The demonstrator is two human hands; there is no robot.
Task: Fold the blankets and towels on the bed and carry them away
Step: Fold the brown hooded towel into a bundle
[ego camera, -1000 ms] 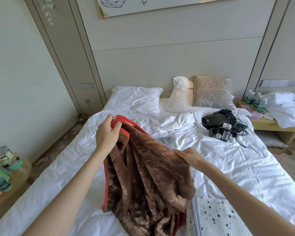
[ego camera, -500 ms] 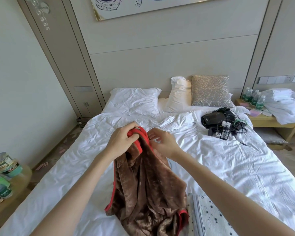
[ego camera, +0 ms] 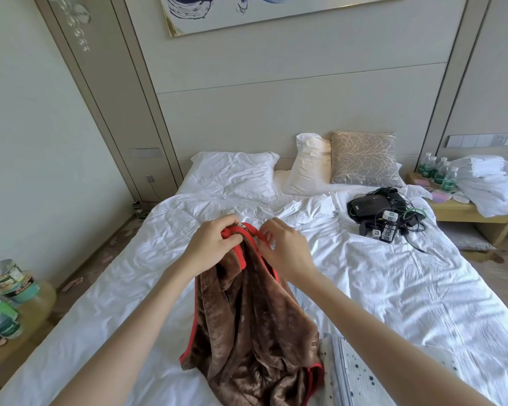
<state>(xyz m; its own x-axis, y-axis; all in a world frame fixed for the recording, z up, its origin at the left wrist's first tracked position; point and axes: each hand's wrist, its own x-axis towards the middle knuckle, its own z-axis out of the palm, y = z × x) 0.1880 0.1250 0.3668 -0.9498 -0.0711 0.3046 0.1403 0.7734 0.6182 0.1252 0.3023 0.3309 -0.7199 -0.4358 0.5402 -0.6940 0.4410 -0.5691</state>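
A brown plush blanket (ego camera: 252,329) with red trim hangs bunched from both hands over the white bed (ego camera: 393,288). My left hand (ego camera: 211,247) grips the red edge at the top. My right hand (ego camera: 285,250) pinches the same red edge just to the right, the two hands almost touching. The blanket's lower part lies crumpled on the sheet. A white spotted towel or blanket (ego camera: 355,373) lies folded beside it at the bottom right.
Black devices with tangled cables (ego camera: 384,215) lie on the bed's right side. Three pillows stand at the headboard. A nightstand (ego camera: 464,206) at right carries water bottles and heaped white towels (ego camera: 493,183). A round side table (ego camera: 21,320) with jars stands at left.
My right hand came up from the blanket's lower fold to the top red edge beside my left hand. The blanket now hangs narrower, gathered between both hands.
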